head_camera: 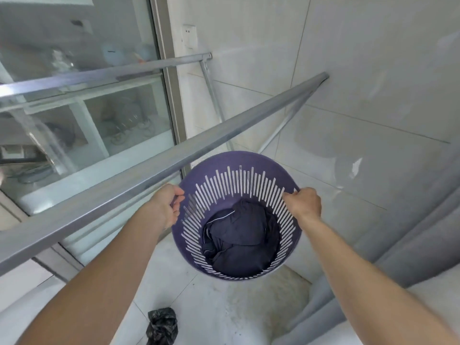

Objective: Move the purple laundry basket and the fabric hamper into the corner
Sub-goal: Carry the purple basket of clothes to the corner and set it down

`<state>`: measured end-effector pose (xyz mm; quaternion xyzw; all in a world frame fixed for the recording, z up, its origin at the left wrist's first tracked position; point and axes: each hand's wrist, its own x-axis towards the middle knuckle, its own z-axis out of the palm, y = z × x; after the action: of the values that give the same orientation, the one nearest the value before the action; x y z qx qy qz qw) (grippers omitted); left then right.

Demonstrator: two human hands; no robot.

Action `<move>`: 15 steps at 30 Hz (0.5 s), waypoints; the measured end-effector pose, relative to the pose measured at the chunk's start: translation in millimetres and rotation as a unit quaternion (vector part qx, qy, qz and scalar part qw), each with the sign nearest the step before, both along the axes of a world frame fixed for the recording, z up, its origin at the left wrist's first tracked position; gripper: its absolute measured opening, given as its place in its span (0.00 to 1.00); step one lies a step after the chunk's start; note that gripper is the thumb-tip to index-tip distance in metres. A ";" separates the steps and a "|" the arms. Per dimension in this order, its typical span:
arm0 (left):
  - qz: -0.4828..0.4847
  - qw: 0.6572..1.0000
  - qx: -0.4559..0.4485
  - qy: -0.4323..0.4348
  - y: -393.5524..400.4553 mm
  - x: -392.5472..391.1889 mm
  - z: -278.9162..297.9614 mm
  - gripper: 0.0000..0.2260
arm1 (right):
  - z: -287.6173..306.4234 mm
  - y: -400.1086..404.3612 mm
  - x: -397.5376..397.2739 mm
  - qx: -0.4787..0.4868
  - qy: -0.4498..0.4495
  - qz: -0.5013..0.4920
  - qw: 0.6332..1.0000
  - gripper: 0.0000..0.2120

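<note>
The purple laundry basket (219,165) is round, with slotted walls, and hangs tilted above the floor near the corner of the tiled wall and the glass door. Dark navy clothes (239,237) lie in its bottom. My left hand (166,205) grips the rim on the left side. My right hand (302,202) grips the rim on the right. The fabric hamper is not in view.
A metal drying-rack bar (154,168) runs diagonally just left of and above the basket, with a second bar (104,73) further back. A crumpled black plastic bag (161,326) lies on the white floor tiles. Grey curtain fabric (410,245) hangs at the right.
</note>
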<state>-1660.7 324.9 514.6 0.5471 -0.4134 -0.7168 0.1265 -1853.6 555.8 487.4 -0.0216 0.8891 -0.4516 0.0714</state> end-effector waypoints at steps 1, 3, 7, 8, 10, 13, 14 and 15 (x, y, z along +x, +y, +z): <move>-0.020 1.000 -0.013 -0.004 3.3 -7.5 -5.1 0.04 | -3.7 3.2 -7.9 0.002 -0.006 -0.006 1.000 0.08; -0.058 0.998 -0.034 -0.002 13.2 -22.3 -17.0 0.06 | -14.0 11.3 -22.6 0.004 -0.024 -0.014 1.000 0.07; -0.126 0.992 -0.018 -0.011 22.4 -43.6 -45.7 0.08 | -36.1 29.4 -45.1 0.019 -0.052 -0.031 0.998 0.11; -0.141 0.990 -0.013 -0.013 22.5 -50.9 -52.7 0.13 | -41.3 34.1 -51.2 0.022 -0.058 -0.037 0.997 0.12; -0.157 0.987 -0.012 -0.022 22.3 -62.1 -63.9 0.18 | -50.5 42.1 -60.7 0.034 -0.070 -0.044 0.996 0.13; -0.179 0.983 -0.008 -0.049 23.3 -82.7 -87.9 0.18 | -67.3 52.5 -73.5 0.051 -0.094 -0.064 0.992 0.15; -0.183 0.981 -0.003 -0.056 24.9 -87.4 -96.9 0.16 | -74.2 56.4 -74.1 0.054 -0.104 -0.067 0.991 0.15; -0.191 0.979 0.001 -0.065 27.5 -92.1 -103.5 0.14 | -82.2 60.2 -76.0 0.054 -0.111 -0.071 0.990 0.15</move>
<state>-1752.7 352.4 411.1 0.5036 -0.5170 -0.6910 -0.0402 -1929.6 616.0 405.2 0.0954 0.8981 -0.4065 0.1384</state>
